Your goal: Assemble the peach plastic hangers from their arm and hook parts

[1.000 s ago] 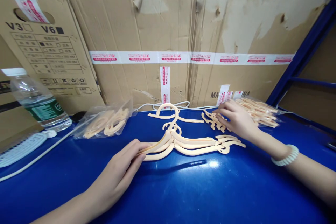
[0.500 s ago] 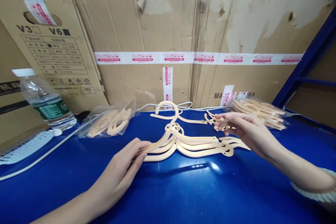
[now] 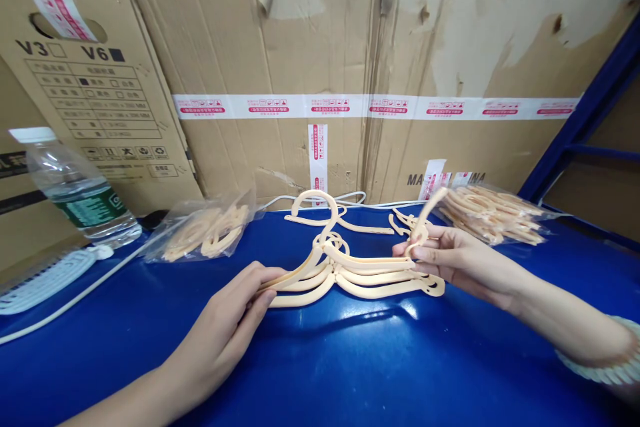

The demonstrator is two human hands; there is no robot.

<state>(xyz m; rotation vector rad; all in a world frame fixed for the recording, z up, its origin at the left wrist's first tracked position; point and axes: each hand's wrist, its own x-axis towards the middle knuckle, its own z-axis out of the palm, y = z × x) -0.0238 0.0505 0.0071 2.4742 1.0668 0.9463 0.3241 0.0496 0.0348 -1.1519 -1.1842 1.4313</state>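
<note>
Left hand [image 3: 237, 310] grips a hanger [image 3: 370, 261]; right hand [image 3: 460, 259] pinches a curved piece [image 3: 425, 219]. Bottle [image 3: 87, 197] and bags [image 3: 493, 213] sit nearby. A box [image 3: 110, 113] reads "V3", "V6".

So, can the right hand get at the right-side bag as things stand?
Likely yes, though the right hand holds a curved beige piece. The clear bag lies just beyond the hand, with nothing visibly blocking between.
</note>
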